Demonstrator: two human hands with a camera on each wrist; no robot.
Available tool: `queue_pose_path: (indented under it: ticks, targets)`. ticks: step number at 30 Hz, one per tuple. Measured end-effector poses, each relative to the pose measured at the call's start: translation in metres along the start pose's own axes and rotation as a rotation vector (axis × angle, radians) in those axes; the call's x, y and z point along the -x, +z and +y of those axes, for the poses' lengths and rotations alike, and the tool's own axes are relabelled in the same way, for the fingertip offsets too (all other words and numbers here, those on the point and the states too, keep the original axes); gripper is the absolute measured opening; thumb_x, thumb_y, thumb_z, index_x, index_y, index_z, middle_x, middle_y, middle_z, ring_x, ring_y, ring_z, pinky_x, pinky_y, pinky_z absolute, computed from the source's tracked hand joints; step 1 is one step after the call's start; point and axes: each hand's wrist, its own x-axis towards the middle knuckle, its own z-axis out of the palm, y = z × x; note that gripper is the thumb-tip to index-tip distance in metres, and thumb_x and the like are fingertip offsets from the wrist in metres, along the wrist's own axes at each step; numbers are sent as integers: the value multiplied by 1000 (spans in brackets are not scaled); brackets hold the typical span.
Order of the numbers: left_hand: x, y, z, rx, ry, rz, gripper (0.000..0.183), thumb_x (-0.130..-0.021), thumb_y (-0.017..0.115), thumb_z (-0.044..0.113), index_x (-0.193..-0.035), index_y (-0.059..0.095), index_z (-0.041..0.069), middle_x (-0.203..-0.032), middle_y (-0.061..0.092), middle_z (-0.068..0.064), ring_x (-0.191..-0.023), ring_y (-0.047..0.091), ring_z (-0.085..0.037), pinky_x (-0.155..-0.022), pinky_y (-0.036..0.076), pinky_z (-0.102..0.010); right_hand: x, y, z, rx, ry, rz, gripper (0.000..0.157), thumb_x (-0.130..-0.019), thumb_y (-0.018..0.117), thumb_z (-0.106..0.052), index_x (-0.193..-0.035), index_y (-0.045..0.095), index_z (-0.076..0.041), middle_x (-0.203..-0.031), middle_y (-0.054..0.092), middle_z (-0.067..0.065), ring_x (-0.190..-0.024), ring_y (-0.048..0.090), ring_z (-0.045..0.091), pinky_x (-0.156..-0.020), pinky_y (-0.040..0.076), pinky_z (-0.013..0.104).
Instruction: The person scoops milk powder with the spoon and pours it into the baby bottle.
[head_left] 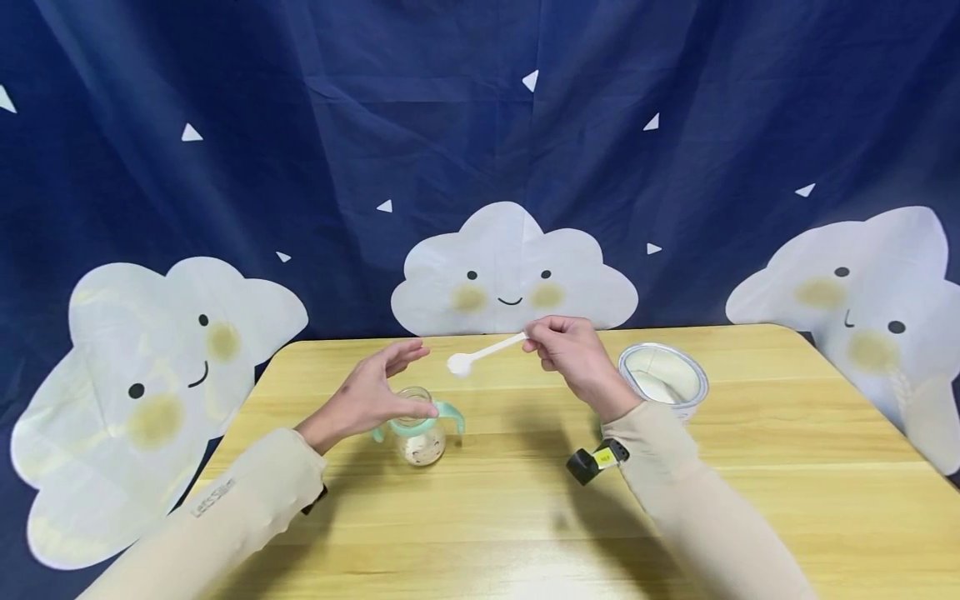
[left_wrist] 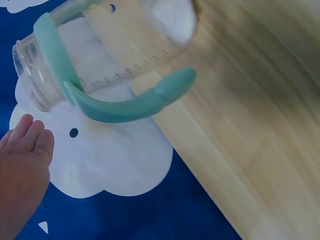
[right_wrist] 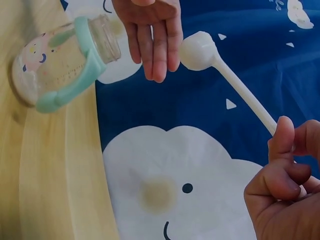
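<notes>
My right hand (head_left: 573, 354) pinches the end of a white long-handled scoop (head_left: 480, 357), held above the table. White powder fills its bowl (right_wrist: 198, 50). A clear baby bottle (head_left: 423, 448) with mint-green handles (left_wrist: 130, 106) stands uncapped on the table to the left of the scoop. Some white powder (left_wrist: 172, 20) lies at its bottom, and measuring marks run up its side. Beside and above the bottle's mouth, my left hand (head_left: 375, 387) hovers with fingers extended and thumb spread, holding nothing.
An opened tin (head_left: 663, 375) of white powder with a silver rim stands at the right, partly behind my right forearm. The wooden table (head_left: 495, 517) ends at a dark blue curtain (head_left: 420, 100) with smiling clouds. A black wrist camera (head_left: 596, 460) sits on my right wrist.
</notes>
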Motion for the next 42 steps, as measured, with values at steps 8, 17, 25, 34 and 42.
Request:
queue_pose_path:
  ticks: [8, 17, 25, 34, 42]
  targets:
    - [7, -1, -11, -6, -33, 9, 99, -69, 94, 27, -148, 41, 3, -147, 51, -12, -140, 39, -36, -115, 34, -51, -4, 12, 1, -4, 12, -1, 11, -93, 56, 0, -88, 65, 5, -65, 61, -2, -57, 43, 6, -47, 32, 16]
    - [12, 5, -23, -16, -39, -2, 96, -69, 94, 28, -145, 44, 0, -140, 58, -12, -135, 48, -33, -111, 37, -54, -7, 26, 7, 4, 35, -19, 14, -92, 56, -1, -93, 66, 9, -64, 62, -2, -56, 42, 6, -48, 30, 16]
    - [17, 12, -33, -77, -35, 8, 89, -65, 96, 25, -137, 51, -3, -131, 62, -17, -125, 55, -38, -107, 43, -53, -7, 39, 16, 20, 35, -32, 13, -92, 58, -1, -90, 68, 6, -65, 64, -2, -59, 43, 7, -49, 30, 16]
    - [15, 14, -37, -58, -40, 18, 82, -66, 95, 21, -133, 55, -2, -125, 66, -15, -123, 57, -38, -106, 44, -54, -7, 52, 24, 46, 57, -41, 12, -92, 59, -2, -90, 69, 5, -66, 66, -2, -58, 43, 6, -49, 31, 16]
    - [11, 14, -42, -3, -49, 12, 83, -68, 94, 18, -137, 53, -3, -129, 63, -18, -125, 56, -38, -107, 44, -51, -7, 58, 30, 95, 60, -56, 13, -92, 60, -3, -94, 71, 3, -68, 68, -2, -55, 39, 6, -49, 32, 16]
